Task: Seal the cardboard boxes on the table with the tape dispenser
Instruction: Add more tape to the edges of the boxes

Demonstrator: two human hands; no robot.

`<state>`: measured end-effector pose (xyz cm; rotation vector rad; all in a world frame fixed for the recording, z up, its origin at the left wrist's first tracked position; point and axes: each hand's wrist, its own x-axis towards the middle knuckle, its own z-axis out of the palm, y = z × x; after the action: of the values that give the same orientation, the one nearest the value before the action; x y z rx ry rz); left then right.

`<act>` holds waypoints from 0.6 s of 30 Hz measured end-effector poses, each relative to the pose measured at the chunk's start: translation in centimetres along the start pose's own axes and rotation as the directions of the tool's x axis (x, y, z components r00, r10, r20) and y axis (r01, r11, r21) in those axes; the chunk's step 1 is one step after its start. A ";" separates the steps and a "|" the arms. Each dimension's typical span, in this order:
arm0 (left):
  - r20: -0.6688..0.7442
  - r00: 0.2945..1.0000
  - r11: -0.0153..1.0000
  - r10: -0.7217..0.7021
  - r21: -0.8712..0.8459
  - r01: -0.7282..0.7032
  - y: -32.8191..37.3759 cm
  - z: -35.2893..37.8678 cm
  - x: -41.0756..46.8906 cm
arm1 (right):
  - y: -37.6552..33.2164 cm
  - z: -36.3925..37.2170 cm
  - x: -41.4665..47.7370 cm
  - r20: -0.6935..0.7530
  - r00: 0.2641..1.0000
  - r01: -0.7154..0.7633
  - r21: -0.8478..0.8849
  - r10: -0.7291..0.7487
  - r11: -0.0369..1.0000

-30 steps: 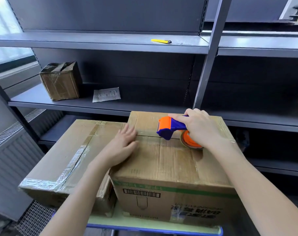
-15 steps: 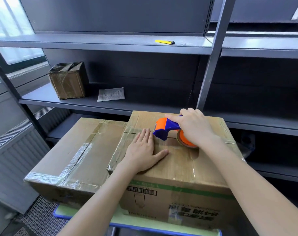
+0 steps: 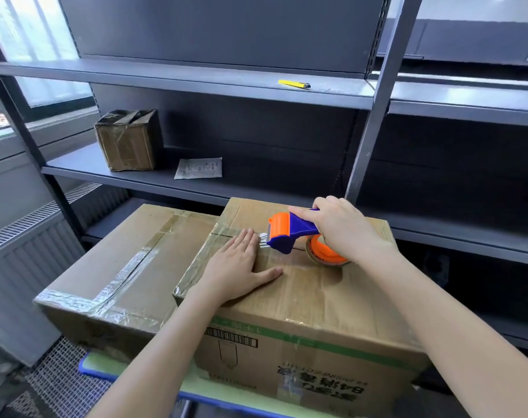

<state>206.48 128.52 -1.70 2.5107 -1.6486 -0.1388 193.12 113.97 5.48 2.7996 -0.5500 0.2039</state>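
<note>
Two cardboard boxes stand side by side on a green-topped table [image 3: 202,387]. The taller right box [image 3: 317,300] has a green stripe and a barcode on its front. My right hand [image 3: 344,230] grips the handle of the orange and blue tape dispenser [image 3: 290,233], whose roll rests on that box's top. My left hand [image 3: 238,267] lies flat on the same top, fingers straight, fingertips just left of the dispenser's blade. A short strip of clear tape shows between blade and fingers. The lower left box [image 3: 112,267] carries clear tape along its seams.
Grey metal shelving stands right behind the boxes, with an upright post [image 3: 368,140] near my right hand. A small taped box [image 3: 130,140] and a paper packet [image 3: 199,168] sit on the middle shelf. A yellow knife [image 3: 293,84] lies on the upper shelf. A radiator [image 3: 21,230] is at left.
My left hand slid from the right box's left edge onto its top, toward the dispenser. The dispenser stayed about where it was, tilting so its blade lifted slightly. The view shifted left.
</note>
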 end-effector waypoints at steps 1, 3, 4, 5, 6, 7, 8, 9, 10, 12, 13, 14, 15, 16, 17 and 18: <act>0.001 1.000 1.000 -0.003 -0.004 0.003 0.0 -0.1 0.0 | 0.1 0.0 0.0 -0.003 1.000 0.007 0.002 -0.007 1.000; 0.004 1.000 1.000 -0.018 -0.017 0.018 0.1 -0.1 -0.1 | 0.4 0.1 0.0 -0.013 1.000 0.020 0.007 -0.020 1.000; 0.005 1.000 0.999 -0.025 -0.025 0.025 0.2 -0.2 -0.1 | 0.6 0.2 0.0 -0.016 1.000 0.026 0.007 -0.026 1.000; 0.003 1.000 0.999 -0.029 -0.034 0.029 0.2 -0.2 -0.2 | 0.7 0.3 0.0 -0.018 0.999 0.032 0.005 -0.032 0.999; 0.001 1.000 0.999 -0.031 -0.042 0.031 0.2 -0.2 -0.2 | 0.8 0.3 0.0 -0.021 0.999 0.037 0.004 -0.037 0.999; 0.001 0.999 0.998 -0.034 -0.049 0.034 0.2 -0.3 -0.2 | 0.9 0.4 -0.1 -0.022 0.999 0.041 0.008 -0.041 0.999; 0.002 0.999 0.998 -0.036 -0.058 0.036 0.2 -0.3 -0.2 | 1.0 0.3 -0.1 -0.023 0.999 0.044 0.012 -0.043 0.999; 0.003 0.999 0.997 -0.039 -0.064 0.039 0.3 -0.4 -0.2 | 1.1 0.3 -0.1 -0.024 0.999 0.046 0.018 -0.045 0.999; 0.004 0.999 0.997 -0.040 -0.069 0.040 0.3 -0.4 -0.2 | 1.2 0.3 -0.1 -0.025 0.999 0.047 0.026 -0.047 0.999; 0.004 0.999 0.996 -0.043 -0.075 0.043 0.3 -0.5 -0.2 | 1.4 0.3 -0.1 -0.021 0.999 0.051 0.040 -0.050 0.998; 0.002 0.999 0.996 -0.046 -0.079 0.046 0.3 -0.5 -0.2 | 1.5 0.4 -0.1 -0.018 0.998 0.053 0.044 -0.052 0.998; 0.002 0.999 0.995 -0.051 -0.085 0.051 0.3 -0.5 -0.2 | 1.5 0.4 0.0 -0.014 0.998 0.055 0.044 -0.055 0.997; 0.002 0.999 0.994 -0.054 -0.092 0.054 0.3 -0.5 -0.2 | 1.6 0.5 0.0 -0.009 0.998 0.058 0.043 -0.058 0.997; 0.003 0.998 0.993 -0.056 -0.103 0.056 0.3 -0.6 -0.2 | 1.6 0.5 0.1 -0.004 0.998 0.061 0.041 -0.061 0.997; 0.005 0.998 0.991 -0.058 -0.120 0.059 0.3 -0.6 -0.3 | 1.7 0.5 0.1 0.001 0.998 0.063 0.042 -0.063 0.997; 0.007 0.998 0.988 -0.061 -0.143 0.061 0.3 -0.7 -0.2 | 1.8 0.5 0.1 0.003 0.998 0.060 0.048 -0.061 0.997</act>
<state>206.28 128.67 -0.94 2.4549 -1.5061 -0.2569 192.59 112.22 5.44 2.8593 -0.4665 0.2010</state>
